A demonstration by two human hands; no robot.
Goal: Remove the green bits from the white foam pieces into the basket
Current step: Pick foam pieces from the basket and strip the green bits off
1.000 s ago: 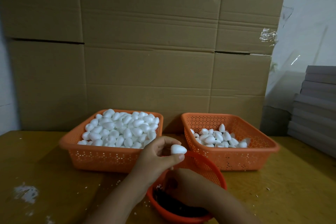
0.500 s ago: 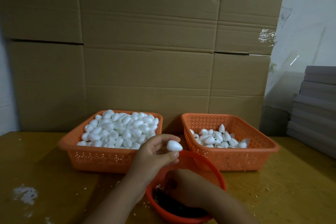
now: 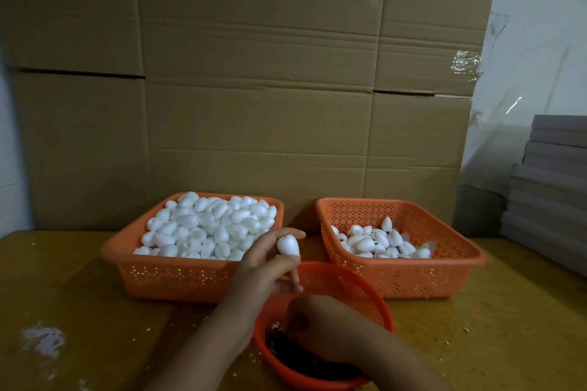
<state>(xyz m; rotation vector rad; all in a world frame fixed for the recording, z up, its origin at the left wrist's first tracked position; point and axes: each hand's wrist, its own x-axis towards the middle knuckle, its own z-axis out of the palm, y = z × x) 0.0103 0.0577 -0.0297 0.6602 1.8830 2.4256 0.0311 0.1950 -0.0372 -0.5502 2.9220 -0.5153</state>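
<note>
the left hand [image 3: 263, 267] was raised over the near middle of the table [image 3: 79, 311], pinching one white foam piece [image 3: 288, 245] between the thumb and the curled forefinger, the other fingers loosely bent beneath it. the piece was held in the air above the far rim of the round red basket [image 3: 359, 286], which stood at the table's near edge. the right hand [image 3: 320, 324] was down inside that basket, its fingers curled toward the dark heap of green bits [image 3: 305, 359] on the bottom — whether they held anything could not be told, since the back of the hand hid them. behind, toward the far edge, stood two rectangular orange baskets: the left basket [image 3: 178, 276] heaped full of white foam pieces, the right basket [image 3: 413, 276] holding a thinner layer of them, a few with dark bits showing. white crumbs lay scattered on the table near the left corner. cardboard sheets [image 3: 254, 73] stood upright behind the table, and grey boards [image 3: 549, 187] were stacked at its right edge.
</note>
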